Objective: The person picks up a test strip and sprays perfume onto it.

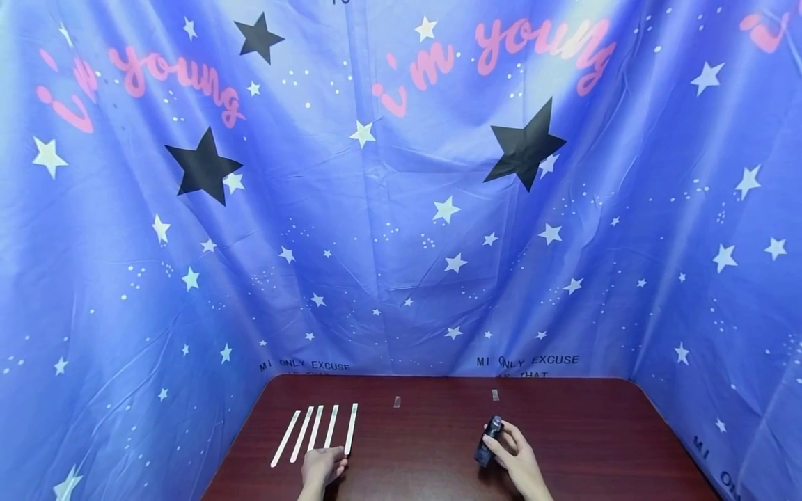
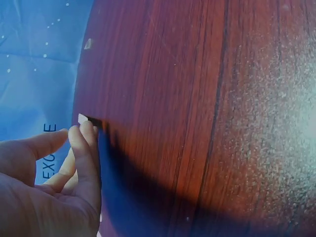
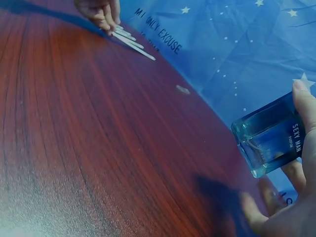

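Several narrow white paper strips point(image 1: 303, 435) lie side by side on the left of the table, roughly parallel. At the near end of the rightmost strip point(image 1: 352, 426) is my left hand point(image 1: 324, 467), its fingertips touching or very close to it. In the left wrist view the thumb stands slightly apart from the index finger, and only the white tip of a strip point(image 2: 82, 118) shows past the fingers. My right hand point(image 1: 519, 459) grips a dark blue glass perfume bottle point(image 1: 488, 442) between thumb and fingers, tilted above the table. White lettering "SEXY MAN" shows on the bottle point(image 3: 270, 136) in the right wrist view.
The dark red wood-grain table point(image 1: 426, 445) has rounded far corners. Two small clear tape pieces are stuck near its back edge, one left point(image 1: 397, 402) and one right point(image 1: 496, 394). A blue star-printed curtain point(image 1: 401, 243) hangs behind and along both sides.
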A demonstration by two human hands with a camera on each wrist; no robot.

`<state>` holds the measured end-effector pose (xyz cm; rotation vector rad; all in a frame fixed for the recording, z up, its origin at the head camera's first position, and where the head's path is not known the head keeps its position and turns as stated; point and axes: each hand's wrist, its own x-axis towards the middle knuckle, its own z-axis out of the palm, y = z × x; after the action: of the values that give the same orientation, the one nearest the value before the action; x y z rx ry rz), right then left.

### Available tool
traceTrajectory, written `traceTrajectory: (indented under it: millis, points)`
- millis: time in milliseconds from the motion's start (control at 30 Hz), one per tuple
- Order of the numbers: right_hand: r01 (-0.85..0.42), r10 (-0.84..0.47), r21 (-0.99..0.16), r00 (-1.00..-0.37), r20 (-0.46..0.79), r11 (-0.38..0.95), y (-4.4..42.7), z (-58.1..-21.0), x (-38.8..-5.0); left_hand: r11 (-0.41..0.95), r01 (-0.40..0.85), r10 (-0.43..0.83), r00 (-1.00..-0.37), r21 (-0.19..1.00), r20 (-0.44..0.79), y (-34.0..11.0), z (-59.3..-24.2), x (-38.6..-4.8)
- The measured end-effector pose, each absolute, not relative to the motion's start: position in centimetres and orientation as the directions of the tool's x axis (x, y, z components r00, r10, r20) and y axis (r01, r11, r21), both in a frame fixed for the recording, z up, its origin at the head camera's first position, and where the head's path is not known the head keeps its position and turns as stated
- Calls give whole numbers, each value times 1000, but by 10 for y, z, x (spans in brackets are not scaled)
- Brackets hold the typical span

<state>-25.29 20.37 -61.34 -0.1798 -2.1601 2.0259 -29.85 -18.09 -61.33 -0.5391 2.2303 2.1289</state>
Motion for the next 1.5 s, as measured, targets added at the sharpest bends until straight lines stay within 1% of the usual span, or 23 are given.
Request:
traceTrajectory:
  millis: [100, 233, 300, 400, 500, 600, 800, 1000, 1267, 1400, 1500]
  points:
    - [-85, 217, -988, -970, 113, 131, 204, -615, -256, 17, -252, -236, -941, 968, -241, -184, -611, -298]
    - [-156, 208, -980, -962, 178, 120, 204, -620, -262, 21, -255, -243, -939, 967, -242, -187, -611, -296]
    - [-202, 200, -969, -953, 229, 146, 206, -622, -266, 33, -259, -241, -939, 965, -243, -188, -612, -296]
    - [-240, 191, -954, -943, 273, 177, 209, -625, -271, 40, -260, -233, -941, 965, -244, -190, -613, -297]
    - [-246, 163, -956, -949, 271, 162, 212, -625, -275, 44, -262, -228, -942, 964, -246, -191, -612, -296]
    - [-214, 105, -965, -967, 232, 153, 217, -623, -276, 23, -248, -205, -949, 968, -238, -191, -610, -294]
    - [-177, 15, -960, -983, 184, 218, 226, -620, -278, -21, -216, -154, -964, 976, -216, -189, -607, -290]
    - [-219, -77, -937, -976, 206, 271, 230, -623, -278, -37, -201, -122, -971, 979, -204, -187, -607, -290]
    - [-294, -156, -920, -953, 260, 258, 235, -630, -277, -42, -189, -102, -976, 981, -193, -184, -610, -291]
    - [-292, -191, -927, -949, 250, 237, 238, -630, -278, -43, -186, -89, -978, 982, -189, -183, -610, -292]
    - [-266, -207, -937, -953, 221, 225, 239, -628, -279, -46, -178, -76, -981, 983, -181, -182, -609, -293]
